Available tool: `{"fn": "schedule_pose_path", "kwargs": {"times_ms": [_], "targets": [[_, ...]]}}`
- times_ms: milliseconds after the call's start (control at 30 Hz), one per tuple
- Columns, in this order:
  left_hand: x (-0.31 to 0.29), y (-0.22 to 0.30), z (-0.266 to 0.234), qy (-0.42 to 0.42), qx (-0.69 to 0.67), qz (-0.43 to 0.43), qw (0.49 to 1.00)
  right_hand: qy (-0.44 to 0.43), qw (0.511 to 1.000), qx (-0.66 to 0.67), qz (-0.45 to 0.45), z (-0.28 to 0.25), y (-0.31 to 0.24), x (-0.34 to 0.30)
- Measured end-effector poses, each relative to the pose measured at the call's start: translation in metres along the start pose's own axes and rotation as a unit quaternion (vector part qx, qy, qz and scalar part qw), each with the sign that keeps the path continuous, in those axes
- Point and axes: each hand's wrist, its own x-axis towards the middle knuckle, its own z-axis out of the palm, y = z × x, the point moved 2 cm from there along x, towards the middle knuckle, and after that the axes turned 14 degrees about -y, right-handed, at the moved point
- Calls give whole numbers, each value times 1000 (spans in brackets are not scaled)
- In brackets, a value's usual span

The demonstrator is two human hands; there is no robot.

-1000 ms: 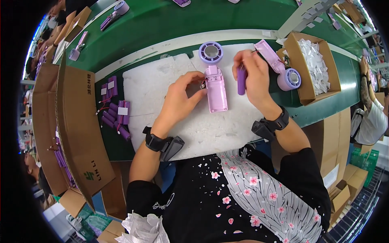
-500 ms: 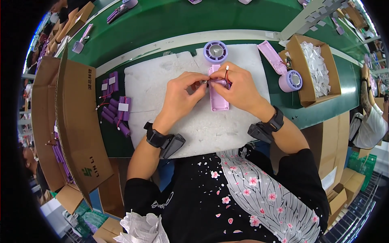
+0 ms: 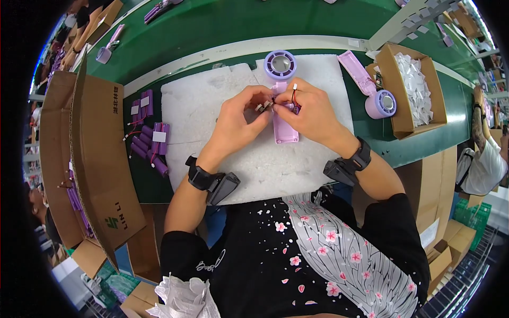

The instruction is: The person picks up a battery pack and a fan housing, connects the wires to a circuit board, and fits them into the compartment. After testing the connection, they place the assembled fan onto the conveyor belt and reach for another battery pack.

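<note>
Over the white foam sheet (image 3: 212, 143), both my hands meet above the open pink handle shell (image 3: 286, 131) of a small handheld fan. Its round purple fan head (image 3: 280, 64) points away from me. My left hand (image 3: 238, 114) pinches a small dark circuit board (image 3: 263, 107) between thumb and fingers. My right hand (image 3: 313, 112) is closed beside it, its fingertips at the board's right end. Red and black wires with a white plug (image 3: 295, 86) rise from the right fingers, and a purple battery (image 3: 296, 109) shows partly under them. Fingers hide the contact point.
Several purple batteries with wires (image 3: 151, 138) lie left of the foam, beside a tall cardboard box (image 3: 106, 159). On the right sit another opened fan (image 3: 379, 103) and a cardboard box of white pieces (image 3: 392, 100). A green bench (image 3: 222, 32) runs behind; a co-worker (image 3: 485, 164) is at far right.
My left hand has tilted the circuit board, so more of it shows between the fingers. The right hand has shifted only slightly, and the view has moved a little.
</note>
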Motion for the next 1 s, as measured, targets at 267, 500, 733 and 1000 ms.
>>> {"fn": "schedule_pose_path", "kwargs": {"times_ms": [267,500,733,1000], "targets": [[3,-4,-2,1,73,38,997,-18,999,-34,8,1,3,-1],[1,-2,-2,-46,82,-37,995,-13,998,-65,-3,3,4,-3],[3,-8,1,-32,1,18,999,-43,989,-140,-17,2,-4,-3],[1,-3,2,-12,-45,35,998,-97,973,-211,-5,7,-14,-9]]}}
